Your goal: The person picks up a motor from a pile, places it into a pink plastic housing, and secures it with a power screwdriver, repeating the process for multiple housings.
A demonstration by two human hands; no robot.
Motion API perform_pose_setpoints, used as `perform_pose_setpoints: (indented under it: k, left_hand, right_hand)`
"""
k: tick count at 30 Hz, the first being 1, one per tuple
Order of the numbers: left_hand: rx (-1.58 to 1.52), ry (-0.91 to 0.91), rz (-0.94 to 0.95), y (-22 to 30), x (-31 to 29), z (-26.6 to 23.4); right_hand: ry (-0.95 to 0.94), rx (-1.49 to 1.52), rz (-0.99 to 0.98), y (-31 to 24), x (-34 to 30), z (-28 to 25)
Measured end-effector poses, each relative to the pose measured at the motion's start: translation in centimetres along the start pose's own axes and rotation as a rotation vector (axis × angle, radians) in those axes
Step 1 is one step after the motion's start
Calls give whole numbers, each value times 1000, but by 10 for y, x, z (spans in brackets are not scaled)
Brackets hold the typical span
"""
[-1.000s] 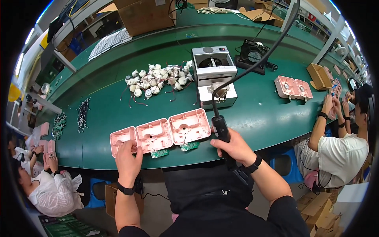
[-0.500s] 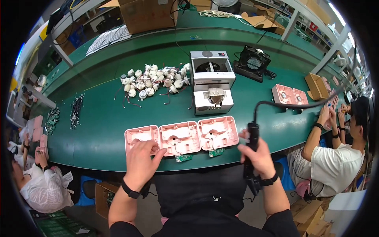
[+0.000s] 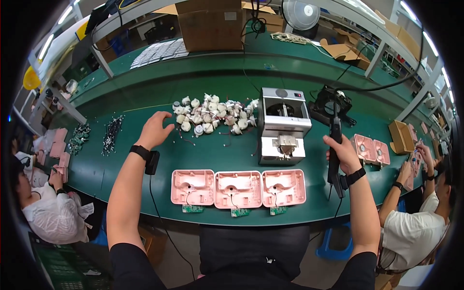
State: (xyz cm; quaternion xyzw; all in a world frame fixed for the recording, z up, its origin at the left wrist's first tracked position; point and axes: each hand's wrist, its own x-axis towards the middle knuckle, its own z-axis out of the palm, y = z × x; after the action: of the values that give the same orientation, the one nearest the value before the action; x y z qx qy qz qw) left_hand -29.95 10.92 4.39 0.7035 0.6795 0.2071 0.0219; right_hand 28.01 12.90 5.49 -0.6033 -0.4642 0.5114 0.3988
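Note:
My left hand (image 3: 155,129) is held out at the left edge of a heap of small white motors (image 3: 208,115) with thin wires. Its fingers are apart and nothing is in them. A black corded electric screwdriver (image 3: 334,137) stands nearly upright in my right hand (image 3: 345,153), whose fingers are wrapped round its body. Between my forearms, three open pink plastic housings (image 3: 238,180) lie side by side near the front edge of the bench. From each one a wire runs to a green circuit board (image 3: 239,212) at its front edge.
Behind the housings is a silver screw-feeder machine (image 3: 284,128), with a black fan (image 3: 333,102) beside it. Small dark parts (image 3: 112,135) lie on the left. More pink housings (image 3: 371,149) and a cardboard box (image 3: 402,137) are on the right. Co-workers sit at both sides.
My left hand has left the left housing and reached forward to the motors. My right hand has moved forward and right with the screwdriver. The view has shifted.

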Motion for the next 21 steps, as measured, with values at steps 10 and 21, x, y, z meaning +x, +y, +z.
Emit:
perform_pose_setpoints:
  k: [10,21]
  left_hand:
    - [-119,-24,158,-42,74,50]
    - [-116,-249,149,-51,45,32]
  right_hand:
    - [-42,-190,-147,44,14,5]
    - [87,-179,-162,66,-53,-17]
